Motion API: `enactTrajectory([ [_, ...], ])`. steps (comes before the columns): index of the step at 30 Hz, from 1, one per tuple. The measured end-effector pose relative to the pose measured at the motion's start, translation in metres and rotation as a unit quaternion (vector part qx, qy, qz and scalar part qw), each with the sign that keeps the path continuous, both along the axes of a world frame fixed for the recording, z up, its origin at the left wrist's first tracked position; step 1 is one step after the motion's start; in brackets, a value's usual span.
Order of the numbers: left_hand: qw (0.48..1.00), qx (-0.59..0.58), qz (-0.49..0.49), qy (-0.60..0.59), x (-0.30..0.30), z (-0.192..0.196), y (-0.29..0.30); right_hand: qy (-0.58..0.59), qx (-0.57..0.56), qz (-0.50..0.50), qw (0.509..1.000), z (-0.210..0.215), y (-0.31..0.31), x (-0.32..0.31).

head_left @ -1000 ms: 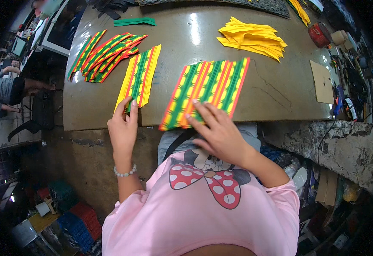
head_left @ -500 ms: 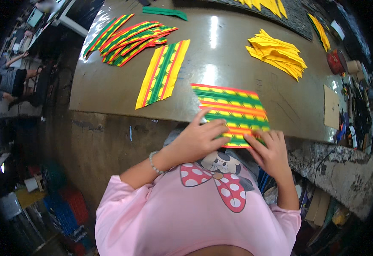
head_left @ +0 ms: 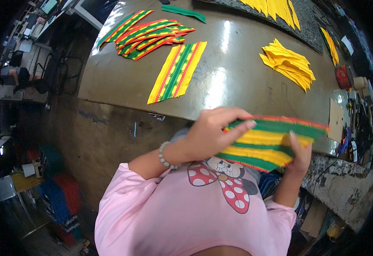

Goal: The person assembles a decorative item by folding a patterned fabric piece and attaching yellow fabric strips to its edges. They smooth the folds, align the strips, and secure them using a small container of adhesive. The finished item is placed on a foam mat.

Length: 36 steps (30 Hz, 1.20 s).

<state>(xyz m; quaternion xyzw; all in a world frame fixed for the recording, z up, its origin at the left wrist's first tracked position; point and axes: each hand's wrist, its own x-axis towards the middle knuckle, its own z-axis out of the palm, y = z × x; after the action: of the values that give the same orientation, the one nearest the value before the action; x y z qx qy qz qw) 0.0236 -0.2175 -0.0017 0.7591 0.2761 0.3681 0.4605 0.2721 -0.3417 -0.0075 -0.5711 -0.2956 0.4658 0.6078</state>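
Observation:
Between my two hands, above the table's near edge, is a striped fabric piece (head_left: 265,137) with green and yellow bands and red edging, slightly blurred. My left hand (head_left: 220,130) grips its left end, thumb on the upper face and fingers around the edge. At the right end my right hand (head_left: 300,154) is closed on the cloth, thumb on top and the other fingers mostly behind. A slanted strip piece (head_left: 177,72) in yellow, red and green with dark leaf shapes lies flat on the table to the left of the held cloth.
Overlapping striped pieces (head_left: 148,36) lie at the table's (head_left: 122,81) far left, near a folded green strip (head_left: 184,13). Yellow fabric strips (head_left: 288,64) are heaped at right. More yellow pieces rest on a dark grey slab (head_left: 254,20) at the back. A red round container (head_left: 343,77) stands far right.
The held fabric has been lifted off the table's edge and moved right, and its leaf-patterned face has given way to plainer green and yellow bands. Both hands moved right with it.

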Motion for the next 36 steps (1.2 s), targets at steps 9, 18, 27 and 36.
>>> enactTrajectory([
  [9,0.910,0.157,0.164,0.348,-0.066,-0.031,0.074,-0.265,0.084,-0.050,0.959,0.060,0.087,0.013],
  [18,0.950,0.210,0.091,0.214,-0.047,-0.041,0.089,-0.523,0.143,0.197,0.817,-0.041,0.148,-0.047],
  [27,0.958,0.208,-0.031,0.197,-0.036,-0.059,0.164,-0.574,0.184,0.199,0.772,-0.048,0.159,-0.056],
  [36,0.944,0.238,-0.055,0.222,-0.039,-0.061,0.184,-0.716,0.183,0.237,0.631,-0.052,0.162,-0.062],
])
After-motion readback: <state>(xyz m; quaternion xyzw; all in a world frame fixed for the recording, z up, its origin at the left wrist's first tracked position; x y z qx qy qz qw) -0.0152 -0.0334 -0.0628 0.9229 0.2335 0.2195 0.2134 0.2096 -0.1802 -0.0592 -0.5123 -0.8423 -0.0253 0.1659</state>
